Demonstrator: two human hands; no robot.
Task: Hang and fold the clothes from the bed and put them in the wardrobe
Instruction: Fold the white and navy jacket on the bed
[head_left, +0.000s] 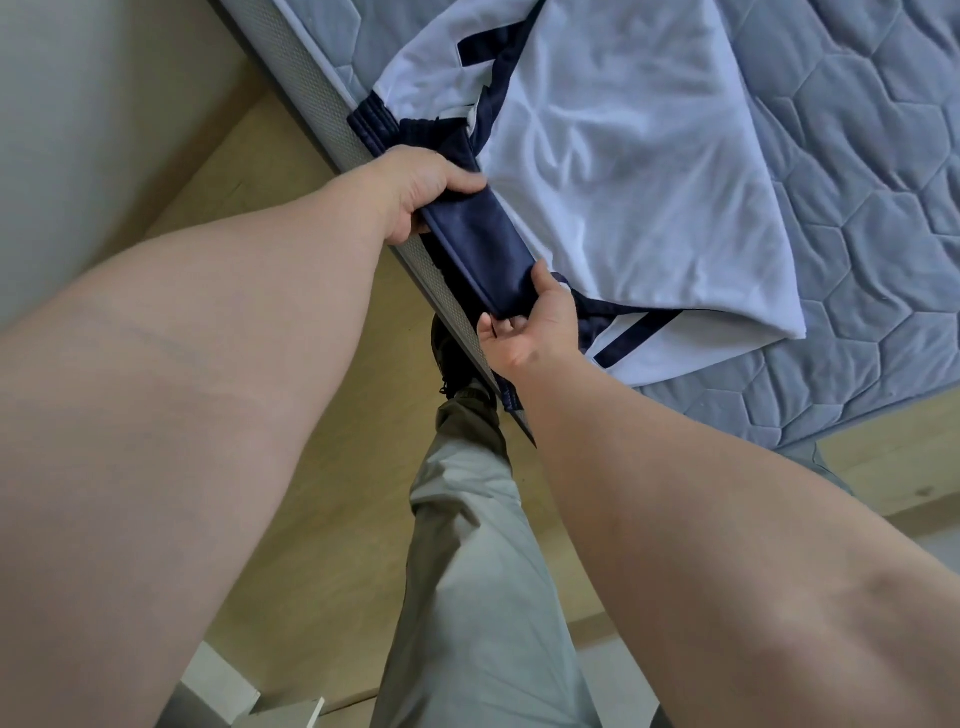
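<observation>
Navy garment (475, 244), part-hidden under white shirt (623, 171).

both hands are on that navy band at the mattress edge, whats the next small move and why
Probably fold the navy blue fabric band inward onto the white jersey. The left hand and right hand each pinch one end, and it lies along the edge of the grey quilted mattress, partly overhanging, while the white part lies spread on the bed.
</observation>
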